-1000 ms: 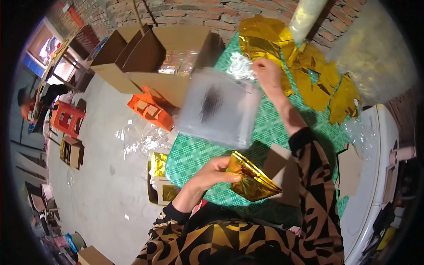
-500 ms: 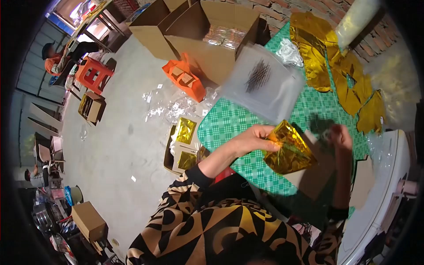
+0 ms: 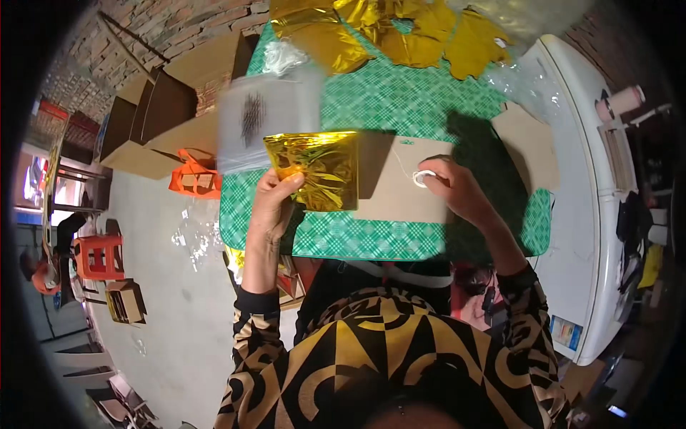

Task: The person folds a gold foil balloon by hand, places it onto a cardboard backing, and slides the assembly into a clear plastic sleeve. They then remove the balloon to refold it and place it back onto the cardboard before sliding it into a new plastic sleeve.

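Note:
My left hand (image 3: 275,196) pinches the left edge of a shiny gold foil packet (image 3: 325,171), with the thumb on top. The packet has a greenish printed pattern and is raised over the table's left part. My right hand (image 3: 457,189) is closed on a small white loop of cord (image 3: 423,177), from which a thin strand trails to the upper left. Under that hand lies a flat brown cardboard sheet (image 3: 389,204) on the green checked tablecloth (image 3: 400,239).
Clear plastic bags (image 3: 279,107) with a dark printed patch lie at the table's left, near a white cord bundle (image 3: 284,56). Gold foil sheets (image 3: 414,43) spread along the far edge. Cardboard boxes (image 3: 161,107) and an orange bag (image 3: 194,175) stand left; a white appliance (image 3: 572,214) stands right.
My view has turned to face the table squarely. The foil packet, tilted before, now shows flat and upright in my left hand. My right hand has come over the cardboard with the white loop.

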`<action>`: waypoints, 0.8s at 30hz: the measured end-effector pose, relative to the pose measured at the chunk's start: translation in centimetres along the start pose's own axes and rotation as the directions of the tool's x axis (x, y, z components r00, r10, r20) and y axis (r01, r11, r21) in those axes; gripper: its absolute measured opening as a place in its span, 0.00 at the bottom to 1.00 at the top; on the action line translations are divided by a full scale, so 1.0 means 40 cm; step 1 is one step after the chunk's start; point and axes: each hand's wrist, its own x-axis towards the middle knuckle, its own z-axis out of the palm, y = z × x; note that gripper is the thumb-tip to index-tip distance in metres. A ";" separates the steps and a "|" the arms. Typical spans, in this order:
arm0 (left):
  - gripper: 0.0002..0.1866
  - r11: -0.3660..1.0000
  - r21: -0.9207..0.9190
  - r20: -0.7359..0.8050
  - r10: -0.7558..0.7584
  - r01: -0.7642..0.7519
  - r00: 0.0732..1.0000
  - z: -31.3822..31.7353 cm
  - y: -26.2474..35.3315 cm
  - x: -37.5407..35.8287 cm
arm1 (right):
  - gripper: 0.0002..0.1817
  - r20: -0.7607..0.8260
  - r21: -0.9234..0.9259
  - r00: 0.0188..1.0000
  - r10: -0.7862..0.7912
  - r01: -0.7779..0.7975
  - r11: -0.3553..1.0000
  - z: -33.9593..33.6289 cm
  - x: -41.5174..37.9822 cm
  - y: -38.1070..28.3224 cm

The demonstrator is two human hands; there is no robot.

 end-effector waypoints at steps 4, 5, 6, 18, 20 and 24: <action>0.17 0.999 0.026 0.008 0.031 -0.031 0.999 0.019 0.026 -0.001 | 0.15 -0.160 -0.098 0.973 -0.164 0.150 0.984 -0.004 -0.020 0.046; 0.17 0.999 0.033 0.001 0.040 -0.040 0.999 0.015 0.029 0.002 | 0.16 -0.207 -0.105 0.958 -0.199 0.180 0.978 -0.005 -0.023 0.061; 0.18 0.998 0.040 -0.006 0.049 -0.049 0.999 0.012 0.033 0.006 | 0.16 -0.227 -0.091 0.955 -0.190 0.173 0.981 -0.005 -0.028 0.060; 0.19 0.990 0.019 -0.006 0.138 -0.138 0.990 0.043 0.077 0.001 | 0.08 -0.138 -0.504 0.881 -0.453 0.331 0.797 0.025 0.012 0.045; 0.18 0.987 0.030 -0.025 0.157 -0.156 0.987 0.048 0.078 -0.009 | 0.05 -0.070 -0.505 0.915 -0.396 0.310 0.805 0.022 0.018 0.034; 0.18 0.985 0.013 -0.039 0.172 -0.171 0.984 0.022 0.086 -0.026 | 0.04 -0.078 -0.320 0.904 -0.420 0.376 0.870 -0.003 -0.005 -0.004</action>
